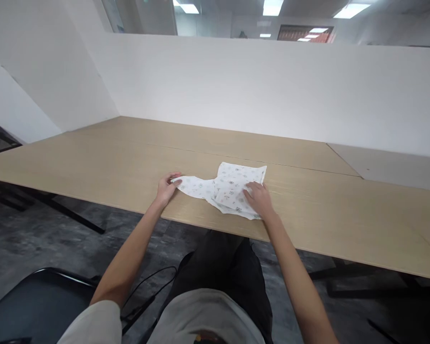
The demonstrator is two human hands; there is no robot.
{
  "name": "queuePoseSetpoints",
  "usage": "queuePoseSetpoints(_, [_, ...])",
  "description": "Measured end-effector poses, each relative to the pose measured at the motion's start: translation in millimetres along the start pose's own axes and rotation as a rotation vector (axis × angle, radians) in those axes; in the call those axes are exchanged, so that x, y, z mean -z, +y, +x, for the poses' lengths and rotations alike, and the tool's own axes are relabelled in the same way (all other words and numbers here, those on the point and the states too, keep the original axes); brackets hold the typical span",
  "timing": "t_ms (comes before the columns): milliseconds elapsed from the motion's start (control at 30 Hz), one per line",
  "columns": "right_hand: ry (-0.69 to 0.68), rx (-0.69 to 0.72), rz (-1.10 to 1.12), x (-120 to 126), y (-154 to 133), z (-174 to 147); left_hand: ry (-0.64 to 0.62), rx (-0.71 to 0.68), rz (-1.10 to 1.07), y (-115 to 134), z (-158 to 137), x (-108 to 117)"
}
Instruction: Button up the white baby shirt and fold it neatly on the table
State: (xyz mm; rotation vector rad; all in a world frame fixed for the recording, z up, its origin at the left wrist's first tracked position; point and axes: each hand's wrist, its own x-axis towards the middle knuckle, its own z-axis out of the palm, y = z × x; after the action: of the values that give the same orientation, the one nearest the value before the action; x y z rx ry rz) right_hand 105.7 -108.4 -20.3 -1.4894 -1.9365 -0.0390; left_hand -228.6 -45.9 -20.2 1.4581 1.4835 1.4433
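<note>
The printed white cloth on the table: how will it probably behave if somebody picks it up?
The printed white cloth is probably floppy, since its edges bend unevenly. It seems thin and likely light, lying nearly flat on the table. Its narrow end, at the left hand, may droop.

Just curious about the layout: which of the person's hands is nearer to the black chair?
Left. The left hand touches the patterned cloth on the side toward the chair; the right hand lies across the cloth, farther from it.

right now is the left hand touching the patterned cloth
Touching: the head view shows the left hand with thumb over the tip of the patterned cloth.
</note>
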Motion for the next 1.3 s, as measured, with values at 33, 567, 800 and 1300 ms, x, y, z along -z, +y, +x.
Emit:
queuePoseSetpoints(33, [-0.002,0.022,-0.052,5.3,10.6,-5.2,0.0,0.007,-0.001,-3.1,-0.5,0.2])
queuePoseSetpoints(567, [-0.111,0.146,-0.017,51.3,31.7,-63.9,-0.046,0.0,0.024,-8.9,-4.4,0.6])
queuePoseSetpoints(800, [-0.07,0.096,0.028,49.0,30.8,-67.6,-0.049,-0.01,0.027,-10.3,-3.7,0.7])
queuePoseSetpoints(1300, [-0.248,-0.421,-0.307,37.9,35.9,-17.2,-0.045,-0.035,0.038,-11.9,-3.1,0.9])
